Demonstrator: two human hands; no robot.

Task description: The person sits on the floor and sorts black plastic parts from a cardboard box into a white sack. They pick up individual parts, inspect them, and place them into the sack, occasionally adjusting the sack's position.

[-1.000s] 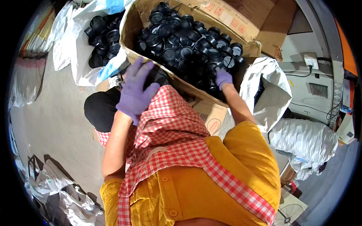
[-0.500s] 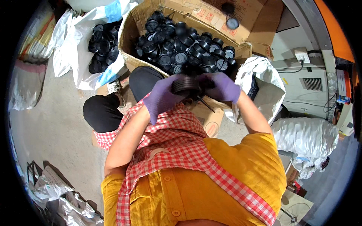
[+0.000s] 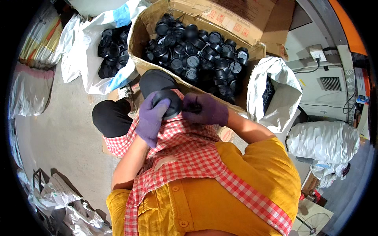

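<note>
A round black plastic part (image 3: pixel 172 103), shaped like a wide cap, is gripped in my gloved left hand (image 3: pixel 151 120) above my apron, the thumb lying across its face. Close to its right edge, my gloved right hand (image 3: pixel 210 111) is closed around a small dark thing (image 3: pixel 194 106), mostly hidden by the fingers. Both gloves are purple. Just beyond my hands stands a large cardboard box (image 3: pixel 138 63) with a heap of similar round black parts (image 3: pixel 193 61) inside.
A white sack (image 3: pixel 88 59) with more black parts stands left of the box. Another open white sack (image 3: pixel 289 100) is at its right. Farther right are a grey machine cabinet (image 3: pixel 330 86) and a full white bag (image 3: pixel 323 141). My knee (image 3: pixel 112 118) is bent at the left.
Both hands have come nearer my body, the left turning the black part face up. Two dark round things seen before the box flap are gone from there. The thin dark rod below my hands no longer shows.
</note>
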